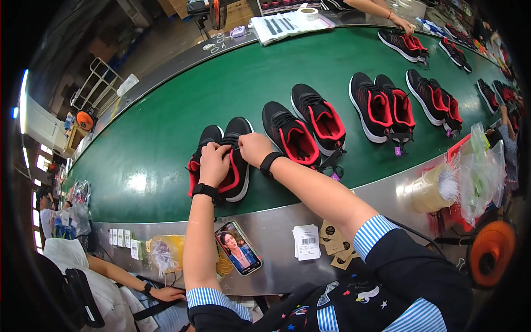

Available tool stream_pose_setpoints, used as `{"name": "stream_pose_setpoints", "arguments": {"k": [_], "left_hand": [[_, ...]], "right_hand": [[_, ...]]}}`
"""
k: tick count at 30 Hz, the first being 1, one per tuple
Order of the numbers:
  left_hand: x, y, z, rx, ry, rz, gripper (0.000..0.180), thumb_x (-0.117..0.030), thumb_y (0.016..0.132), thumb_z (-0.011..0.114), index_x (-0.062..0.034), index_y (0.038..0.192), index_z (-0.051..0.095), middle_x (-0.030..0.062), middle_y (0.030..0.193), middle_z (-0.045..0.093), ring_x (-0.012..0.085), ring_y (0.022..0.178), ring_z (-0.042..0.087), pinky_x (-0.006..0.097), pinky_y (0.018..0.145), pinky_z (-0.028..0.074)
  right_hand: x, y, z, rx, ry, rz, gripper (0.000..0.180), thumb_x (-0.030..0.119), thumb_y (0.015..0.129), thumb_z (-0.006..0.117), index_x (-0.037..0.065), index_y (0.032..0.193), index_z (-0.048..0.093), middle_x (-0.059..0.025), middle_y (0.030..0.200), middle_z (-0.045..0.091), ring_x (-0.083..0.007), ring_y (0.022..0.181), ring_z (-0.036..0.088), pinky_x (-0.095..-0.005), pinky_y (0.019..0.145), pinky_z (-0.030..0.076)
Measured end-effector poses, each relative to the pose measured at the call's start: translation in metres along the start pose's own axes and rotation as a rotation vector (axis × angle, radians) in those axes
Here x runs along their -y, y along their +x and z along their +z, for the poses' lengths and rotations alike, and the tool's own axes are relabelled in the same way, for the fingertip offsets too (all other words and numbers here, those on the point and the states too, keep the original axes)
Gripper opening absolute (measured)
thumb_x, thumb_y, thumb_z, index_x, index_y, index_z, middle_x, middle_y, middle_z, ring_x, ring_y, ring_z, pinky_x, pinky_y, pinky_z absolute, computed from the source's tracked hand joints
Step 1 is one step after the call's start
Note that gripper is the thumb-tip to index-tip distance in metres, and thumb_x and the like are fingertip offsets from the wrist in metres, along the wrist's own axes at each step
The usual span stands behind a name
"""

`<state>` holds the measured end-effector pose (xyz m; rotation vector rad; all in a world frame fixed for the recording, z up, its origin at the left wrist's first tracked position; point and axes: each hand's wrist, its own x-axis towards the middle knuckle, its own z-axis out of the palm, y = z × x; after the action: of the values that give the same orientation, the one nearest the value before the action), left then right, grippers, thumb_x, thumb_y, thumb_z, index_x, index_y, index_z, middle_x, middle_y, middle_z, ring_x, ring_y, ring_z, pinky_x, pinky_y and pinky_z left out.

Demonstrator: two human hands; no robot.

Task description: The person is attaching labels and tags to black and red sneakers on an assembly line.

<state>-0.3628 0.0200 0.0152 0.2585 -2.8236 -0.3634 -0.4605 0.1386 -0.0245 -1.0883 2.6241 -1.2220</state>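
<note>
A pair of black mesh sneakers with red lining and white soles lies on the green belt in front of me: the left sneaker [208,135] and the right sneaker [239,126]. My left hand [214,165] reaches over the pair, its thumb and fingers pinched at the right sneaker's lace area. Close beside it, my right hand [254,148] is curled, fingertips at the same spot. Whatever is between the fingers is hidden. To the right lies another sneaker pair [285,130], joined at the heels by a black strap with a purple tag [335,177].
More sneaker pairs [365,105] line the green belt [160,116] to the right. A phone [239,249], white cards [306,242] and round brown stickers [333,243] lie on the metal ledge [276,276]. Across the belt, another person's hand [405,24] touches a sneaker. An orange fan [491,253] stands right.
</note>
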Motion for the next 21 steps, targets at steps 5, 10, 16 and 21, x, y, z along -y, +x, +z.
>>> {"name": "stream_pose_setpoints", "arguments": {"k": [5, 10, 16, 21], "left_hand": [[0.01, 0.004, -0.011, 0.103, -0.064, 0.077, 0.027, -0.014, 0.076, 0.06, -0.01, 0.102, 0.064, 0.0112, 0.092, 0.054, 0.0288, 0.091, 0.049, 0.038, 0.081, 0.041], [0.012, 0.016, -0.011, 0.19, -0.06, 0.042, 0.026, -0.019, 0.076, 0.061, -0.0105, 0.101, 0.066, 0.0139, 0.092, 0.056, 0.0304, 0.089, 0.05, 0.039, 0.082, 0.04], [0.013, 0.022, 0.001, 0.088, -0.159, -0.131, 0.016, -0.014, 0.072, 0.063, -0.0041, 0.084, 0.068, 0.014, 0.073, 0.06, 0.0267, 0.07, 0.058, 0.035, 0.066, 0.045], [0.013, 0.012, -0.003, 0.059, -0.093, -0.018, 0.016, -0.012, 0.07, 0.065, -0.0028, 0.082, 0.067, 0.0135, 0.076, 0.06, 0.0263, 0.074, 0.058, 0.035, 0.069, 0.046]], "right_hand": [[-0.002, 0.001, 0.003, -0.02, 0.028, 0.022, 0.013, 0.012, 0.073, 0.052, 0.008, 0.074, 0.064, -0.0158, 0.075, 0.063, -0.0333, 0.074, 0.062, -0.0429, 0.067, 0.049], [0.003, 0.001, 0.007, -0.042, 0.064, -0.037, 0.013, 0.014, 0.075, 0.052, 0.008, 0.076, 0.063, -0.0163, 0.075, 0.063, -0.0335, 0.073, 0.062, -0.0434, 0.065, 0.049], [0.009, 0.0, 0.008, -0.065, 0.062, -0.039, 0.014, 0.015, 0.076, 0.051, 0.008, 0.076, 0.063, -0.0154, 0.074, 0.063, -0.0333, 0.072, 0.061, -0.0437, 0.065, 0.048], [-0.005, -0.006, -0.001, -0.051, 0.102, -0.061, 0.012, 0.015, 0.074, 0.054, 0.008, 0.075, 0.063, -0.0149, 0.074, 0.063, -0.0329, 0.071, 0.061, -0.0432, 0.065, 0.048]]}}
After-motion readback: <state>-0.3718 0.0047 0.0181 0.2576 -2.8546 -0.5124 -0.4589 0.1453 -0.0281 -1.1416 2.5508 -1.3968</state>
